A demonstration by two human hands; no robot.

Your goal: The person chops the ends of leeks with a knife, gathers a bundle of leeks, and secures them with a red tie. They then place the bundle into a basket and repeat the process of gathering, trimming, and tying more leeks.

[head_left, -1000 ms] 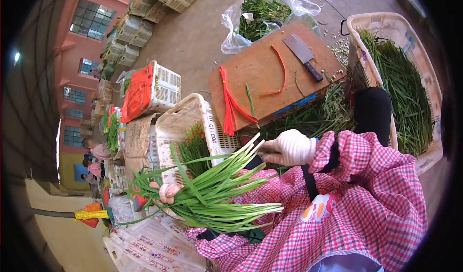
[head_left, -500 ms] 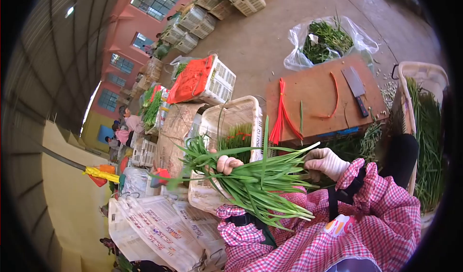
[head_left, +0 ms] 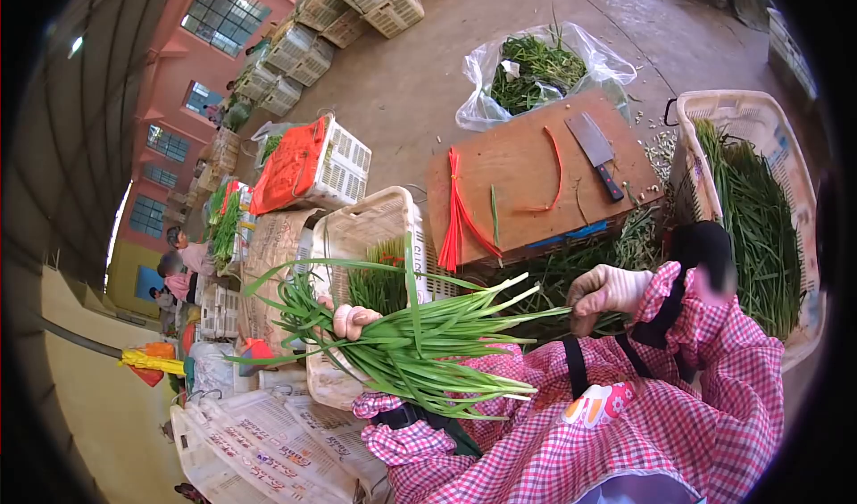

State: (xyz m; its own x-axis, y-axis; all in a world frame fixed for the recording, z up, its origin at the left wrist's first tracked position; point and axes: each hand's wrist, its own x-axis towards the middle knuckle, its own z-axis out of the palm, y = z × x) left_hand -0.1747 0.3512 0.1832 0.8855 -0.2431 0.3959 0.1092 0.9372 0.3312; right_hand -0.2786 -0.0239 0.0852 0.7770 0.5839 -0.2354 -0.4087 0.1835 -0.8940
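My left hand (head_left: pixel 354 322) is wrapped round a thick bunch of garlic chives (head_left: pixel 437 348), held in front of my chest. Their pale stem ends fan out to the right, and loose leaf tips droop to the left. At the right side of the bunch, my right hand (head_left: pixel 609 293), in a pale glove, has its fingers pinched together at the tip of a thin green blade that runs out of the bunch. Behind the bunch stands a white plastic crate (head_left: pixel 361 223) with more green bundles inside, tied with red bands.
A brown board (head_left: pixel 527 178) bears red ties (head_left: pixel 455 209) and a cleaver (head_left: pixel 594 151). At right, a crate (head_left: pixel 701 102) holds long greens. Behind the board lies a plastic bag of greens (head_left: pixel 540 66). Stacked crates (head_left: pixel 393 13) and people (head_left: pixel 183 254) are farther off.
The view has swung right, so the surroundings sit farther left. My right hand has moved away from the bunch to the right. The left hand keeps its hold.
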